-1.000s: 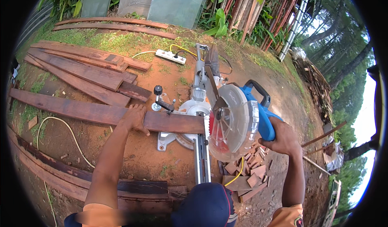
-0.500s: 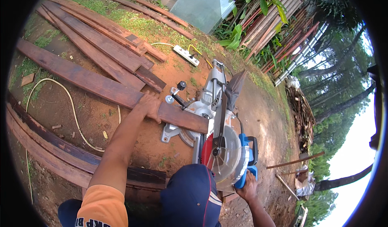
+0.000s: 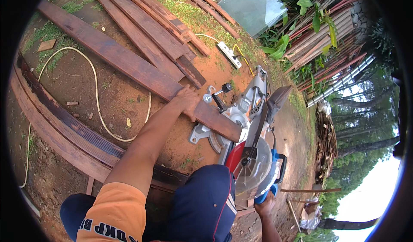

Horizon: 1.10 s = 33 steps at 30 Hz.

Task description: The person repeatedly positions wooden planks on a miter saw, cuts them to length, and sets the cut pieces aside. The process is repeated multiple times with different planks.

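A long reddish-brown wooden plank [image 3: 116, 57] runs from the far left to the bed of a miter saw [image 3: 253, 153], its near end lying beside the blade guard. My left hand [image 3: 187, 102] is closed over the plank a short way from that end, gripping it from above and pressing it down. Low on the right, my right hand [image 3: 265, 204] is wrapped around the blue handle [image 3: 264, 193] of the saw. The clear guard covers much of the saw's round blade. A black-knobbed clamp [image 3: 220, 96] stands on the saw beside the plank, apart from it.
More planks [image 3: 146, 22] lie piled at the far left, and others [image 3: 64, 113] along the near left. A white power strip [image 3: 229, 54] with a yellow cord rests behind the saw. Pale cable [image 3: 95, 85] curls over the soil. Glass sheets [image 3: 251, 9] lean at the back.
My view has turned, so the plank, saw and hands appear farther right and the surroundings tilt. Both hands keep their grips. No clear shift of the plank on the saw shows.
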Each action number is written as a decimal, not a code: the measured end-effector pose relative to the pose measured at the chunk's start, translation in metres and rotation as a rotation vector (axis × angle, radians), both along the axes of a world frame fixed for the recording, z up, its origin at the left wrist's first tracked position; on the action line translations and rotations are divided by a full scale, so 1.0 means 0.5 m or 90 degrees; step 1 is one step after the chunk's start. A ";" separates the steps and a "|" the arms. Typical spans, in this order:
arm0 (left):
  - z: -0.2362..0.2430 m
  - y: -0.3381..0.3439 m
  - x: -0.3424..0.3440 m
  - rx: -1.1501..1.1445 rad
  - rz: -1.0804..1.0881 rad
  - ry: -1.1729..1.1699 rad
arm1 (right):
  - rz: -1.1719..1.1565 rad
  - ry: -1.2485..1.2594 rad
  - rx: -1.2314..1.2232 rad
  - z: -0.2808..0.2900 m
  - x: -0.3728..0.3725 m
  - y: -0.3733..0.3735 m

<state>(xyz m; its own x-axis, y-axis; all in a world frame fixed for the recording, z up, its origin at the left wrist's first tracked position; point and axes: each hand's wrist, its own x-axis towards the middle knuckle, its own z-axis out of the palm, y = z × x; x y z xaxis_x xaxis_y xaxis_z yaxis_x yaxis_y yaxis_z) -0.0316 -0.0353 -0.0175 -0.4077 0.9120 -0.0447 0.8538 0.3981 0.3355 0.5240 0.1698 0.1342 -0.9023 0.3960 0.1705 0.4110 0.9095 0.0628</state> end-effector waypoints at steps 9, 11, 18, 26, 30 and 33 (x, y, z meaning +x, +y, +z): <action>0.001 -0.007 0.003 0.043 0.013 0.001 | -0.009 0.013 -0.030 0.000 -0.017 0.023; 0.004 -0.007 0.004 0.044 0.009 -0.011 | -0.020 -0.002 -0.033 0.005 -0.017 0.018; 0.001 -0.008 0.001 0.048 0.012 -0.010 | -0.035 0.008 0.031 0.037 -0.031 -0.025; 0.010 -0.005 0.005 0.012 0.019 0.002 | -0.164 0.164 0.022 0.277 -0.110 0.011; 0.011 -0.010 0.015 0.027 0.019 0.010 | -0.087 0.231 0.076 0.420 -0.206 0.106; 0.008 -0.010 0.025 0.048 0.032 0.054 | -0.023 0.222 0.126 0.497 -0.278 0.181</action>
